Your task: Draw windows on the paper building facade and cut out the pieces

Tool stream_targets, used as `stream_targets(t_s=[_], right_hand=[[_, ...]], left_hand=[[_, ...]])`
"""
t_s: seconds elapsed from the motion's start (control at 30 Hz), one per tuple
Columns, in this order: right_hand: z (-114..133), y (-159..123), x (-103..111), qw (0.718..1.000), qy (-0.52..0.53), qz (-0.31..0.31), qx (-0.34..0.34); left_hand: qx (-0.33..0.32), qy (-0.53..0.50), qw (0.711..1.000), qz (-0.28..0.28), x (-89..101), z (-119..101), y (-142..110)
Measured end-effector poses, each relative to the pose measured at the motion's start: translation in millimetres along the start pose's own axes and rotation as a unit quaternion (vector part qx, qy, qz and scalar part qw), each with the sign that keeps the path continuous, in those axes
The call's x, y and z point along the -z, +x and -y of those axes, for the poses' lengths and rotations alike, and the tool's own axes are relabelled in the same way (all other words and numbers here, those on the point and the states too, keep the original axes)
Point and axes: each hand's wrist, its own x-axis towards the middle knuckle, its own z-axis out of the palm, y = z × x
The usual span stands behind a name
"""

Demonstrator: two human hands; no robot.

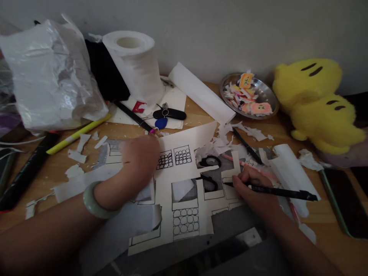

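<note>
My right hand (253, 184) grips a black pen (283, 191), its tip at the right side of a cut-out paper sheet (163, 222). The sheet bears drawn boxes, some filled with rows of circles, and several rectangular openings. Over its upper left part rests my left hand (139, 159), with a pale green bangle (96, 201) on the wrist. The back of that hand faces me and its fingers are hidden. Black-handled scissors (211, 184) show through and beside the sheet's openings. A dark ruler (212, 253) lies on the grey mat (238, 226) nearer to me.
Behind stand a toilet roll (138, 73), a white plastic bag (54, 76) and a metal bowl (270, 96) of paper scraps. Yellow plush toys (322, 115) sit at right, above a phone (346, 201). Keys (169, 114), a yellow marker (77, 134) and paper bits are scattered about.
</note>
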Motion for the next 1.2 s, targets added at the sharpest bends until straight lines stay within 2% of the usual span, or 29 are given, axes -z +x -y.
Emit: stream_targets(t_s=[0.2, 0.33, 0.53, 0.83, 1.0, 1.2], right_hand=[[1.8, -1.8, 0.4, 0.999, -0.009, -0.014, -0.042], [3.2, -3.3, 0.7, 0.996, 0.011, -0.02, -0.084], [6.1, -3.8, 2.1, 0.993, 0.044, -0.021, -0.111], [2.7, -3.7, 1.6, 0.993, 0.072, -0.003, -0.092], [2.5, -3.8, 3.3, 0.99, 0.084, -0.047, -0.107], [2.8, -3.1, 2.7, 0.983, 0.102, -0.067, -0.14]], left_hand=[[-0.011, 0.025, 1.0, 0.005, 1.8, 0.0, -3.0], [-0.008, 0.017, 1.0, 0.002, 1.1, -0.1, -2.2], [-0.002, -0.004, 1.0, 0.004, -0.2, 1.2, -0.4], [-0.003, 0.015, 1.0, 0.007, 1.7, -0.5, -2.3], [-0.002, 0.023, 1.0, 0.0, 0.3, -0.4, -2.2], [0.019, -0.02, 1.0, -0.013, -4.7, 0.1, 1.9]])
